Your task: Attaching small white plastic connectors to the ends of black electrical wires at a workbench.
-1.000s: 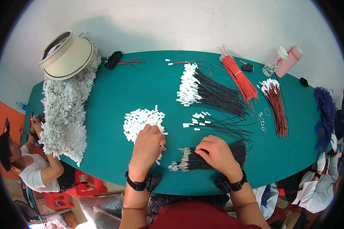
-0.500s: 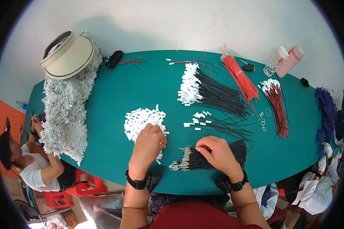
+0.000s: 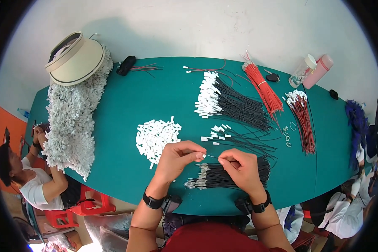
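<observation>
My left hand [image 3: 178, 161] pinches a small white plastic connector housing [image 3: 204, 156] between thumb and fingertips. My right hand [image 3: 240, 167] grips a thin black wire [image 3: 216, 157] near its metal end, which points left at the housing. Whether the two touch is too small to tell. Beneath my right hand lies a bundle of black wires [image 3: 214, 176] with bare metal terminals on the left. A heap of loose white housings [image 3: 155, 136] sits beyond my left hand. Farther off are several black wires fitted with white housings [image 3: 220, 133], spread loosely.
A larger bundle of black wires with housings [image 3: 235, 101] lies behind, with red wires [image 3: 262, 88] and dark-red wires [image 3: 302, 122] to its right. Rubber bands [image 3: 287, 136], a key [image 3: 272, 76] and bottles [image 3: 318, 71] are rightward. White tinsel-like material [image 3: 71, 126] and a visor hat [image 3: 77, 59] stand left.
My left hand has come from the housing heap toward the middle with a white housing. My right hand has lifted a black wire off the bundle, and both hands now meet closely.
</observation>
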